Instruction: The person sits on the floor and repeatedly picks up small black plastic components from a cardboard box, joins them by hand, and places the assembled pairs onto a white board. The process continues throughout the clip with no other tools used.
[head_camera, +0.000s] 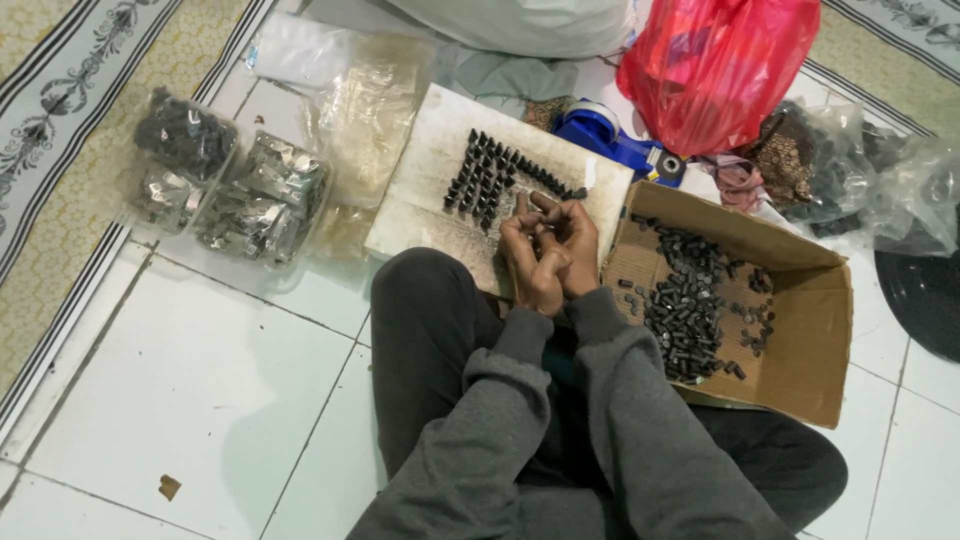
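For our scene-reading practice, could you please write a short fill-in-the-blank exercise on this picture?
1. The loose dark parts lie in an open ____ box.
2. The left hand and right hand are pressed ____ over the white board.
3. The standing parts on the board form neat ____.
4. The plastic bag behind the box is ____.

Missing words: cardboard; together; rows; red

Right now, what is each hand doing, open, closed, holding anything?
Left hand: fingers curled, pressed against the right; held item cannot be told.
Right hand: fingers curled above the white board; contents cannot be told.
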